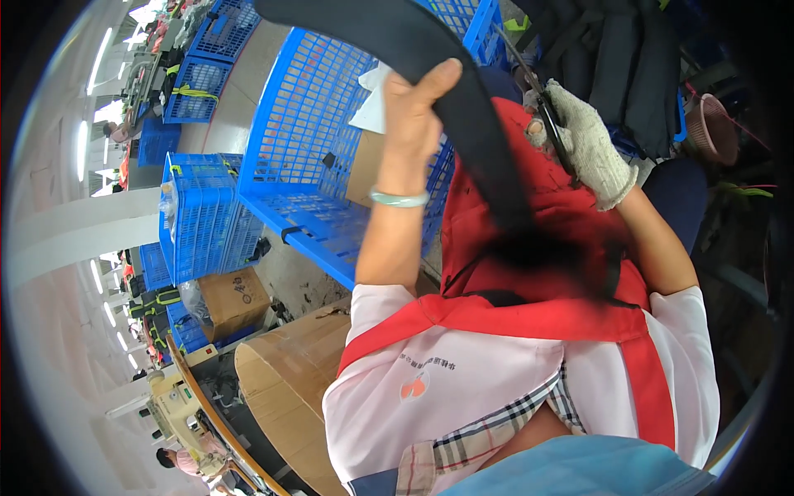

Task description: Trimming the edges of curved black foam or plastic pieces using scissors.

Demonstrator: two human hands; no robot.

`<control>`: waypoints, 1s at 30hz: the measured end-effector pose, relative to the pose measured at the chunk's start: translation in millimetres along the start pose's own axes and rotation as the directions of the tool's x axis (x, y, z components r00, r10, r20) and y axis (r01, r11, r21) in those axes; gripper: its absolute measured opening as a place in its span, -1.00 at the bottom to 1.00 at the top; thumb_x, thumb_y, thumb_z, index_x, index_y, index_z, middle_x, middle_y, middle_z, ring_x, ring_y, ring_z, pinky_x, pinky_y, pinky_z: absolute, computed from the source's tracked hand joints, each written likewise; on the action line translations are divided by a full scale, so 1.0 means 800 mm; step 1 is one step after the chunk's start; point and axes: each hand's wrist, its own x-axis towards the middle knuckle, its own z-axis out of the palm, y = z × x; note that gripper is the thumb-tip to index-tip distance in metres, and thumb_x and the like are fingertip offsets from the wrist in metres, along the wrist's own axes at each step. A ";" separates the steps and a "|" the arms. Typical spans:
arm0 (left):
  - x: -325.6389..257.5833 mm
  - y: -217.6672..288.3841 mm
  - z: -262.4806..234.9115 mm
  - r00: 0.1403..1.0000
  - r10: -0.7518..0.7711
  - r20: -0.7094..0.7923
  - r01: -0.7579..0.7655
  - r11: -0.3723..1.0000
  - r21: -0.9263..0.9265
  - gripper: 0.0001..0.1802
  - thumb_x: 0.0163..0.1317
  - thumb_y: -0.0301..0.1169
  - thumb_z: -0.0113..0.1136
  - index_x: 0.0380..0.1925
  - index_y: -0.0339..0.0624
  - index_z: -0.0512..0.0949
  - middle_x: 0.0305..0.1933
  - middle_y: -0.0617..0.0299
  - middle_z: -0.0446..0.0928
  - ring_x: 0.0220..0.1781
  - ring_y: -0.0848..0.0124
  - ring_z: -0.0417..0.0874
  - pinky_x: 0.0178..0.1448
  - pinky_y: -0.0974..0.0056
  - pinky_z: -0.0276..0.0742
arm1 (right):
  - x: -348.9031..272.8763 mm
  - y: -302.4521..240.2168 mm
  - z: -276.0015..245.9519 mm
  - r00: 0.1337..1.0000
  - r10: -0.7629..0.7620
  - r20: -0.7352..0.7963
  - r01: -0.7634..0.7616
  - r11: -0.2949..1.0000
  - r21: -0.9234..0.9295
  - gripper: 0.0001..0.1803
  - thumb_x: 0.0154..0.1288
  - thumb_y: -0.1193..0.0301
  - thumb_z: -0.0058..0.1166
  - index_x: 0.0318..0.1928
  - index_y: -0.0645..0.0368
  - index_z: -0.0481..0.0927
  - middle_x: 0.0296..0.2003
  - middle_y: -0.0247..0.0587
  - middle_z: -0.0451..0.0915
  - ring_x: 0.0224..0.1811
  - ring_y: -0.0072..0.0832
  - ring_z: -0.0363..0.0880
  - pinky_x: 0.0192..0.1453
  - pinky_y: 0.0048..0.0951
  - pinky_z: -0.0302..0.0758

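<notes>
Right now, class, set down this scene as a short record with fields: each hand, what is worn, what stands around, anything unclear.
Left hand: bare hand gripping a curved black strip
Right hand: gloved hand holding scissors
Worn: red apron; pale bangle on left wrist
Ahead, to the left: blue crate with cardboard inside
Right side: dark pieces; pink basket
Unclear: strip's lower end, blurred

A curved black strip point(475, 112) bars the path between bare left hand point(413, 112) and gloved right hand point(585, 140), leaving a gap over the red apron point(546, 190) beside the scissors point(537, 86), as a blue plastic crate point(317, 250) and stacked black pieces point(616, 66) hem either side.
</notes>
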 end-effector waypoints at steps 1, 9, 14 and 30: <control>0.007 0.017 0.000 0.995 -0.078 0.066 0.067 0.987 0.147 -0.77 0.06 -0.58 0.30 -0.23 -0.31 0.59 -0.30 0.20 0.64 -0.30 0.43 0.66 -0.13 0.36 0.59 | 0.001 0.004 -0.019 0.938 -0.324 0.126 0.319 0.658 -0.682 -0.76 0.39 0.33 0.05 -0.09 0.24 0.46 -0.41 -0.32 0.55 -0.43 -0.58 0.52 -0.37 -0.61 0.46; -0.081 -0.031 -0.015 0.745 -0.623 0.239 0.175 0.528 0.831 -0.65 0.01 -0.31 0.43 -0.32 -0.35 0.59 -0.41 0.07 0.63 -0.36 0.44 0.58 -0.20 0.28 0.50 | -0.020 -0.026 -0.005 0.839 -0.544 -0.021 0.375 0.604 -0.703 -0.75 0.20 0.36 0.26 -0.33 0.20 0.46 -0.57 -0.40 0.50 -0.51 -0.69 0.46 -0.41 -0.60 0.41; -0.078 -0.034 -0.028 0.770 -0.618 0.156 0.031 0.280 0.959 -0.59 0.15 -0.20 0.33 -0.58 -0.38 0.52 -0.66 0.03 0.42 -0.63 0.43 0.37 -0.50 0.23 0.31 | -0.023 0.000 -0.034 0.895 -0.445 0.028 0.353 0.669 -0.654 -0.73 0.16 0.33 0.29 -0.34 0.21 0.46 -0.58 -0.39 0.49 -0.54 -0.68 0.49 -0.43 -0.62 0.40; -0.036 -0.059 -0.003 0.957 -0.265 -0.115 0.261 0.964 -0.051 -0.89 0.22 -0.50 0.21 -0.26 -0.29 0.59 -0.31 0.20 0.64 -0.38 0.45 0.67 -0.25 0.41 0.62 | -0.056 0.034 -0.047 0.942 -0.333 0.042 0.159 0.330 -0.931 -0.46 0.12 0.11 0.28 -0.13 0.29 0.41 -0.53 -0.08 0.51 -0.50 -0.09 0.54 -0.38 -0.24 0.46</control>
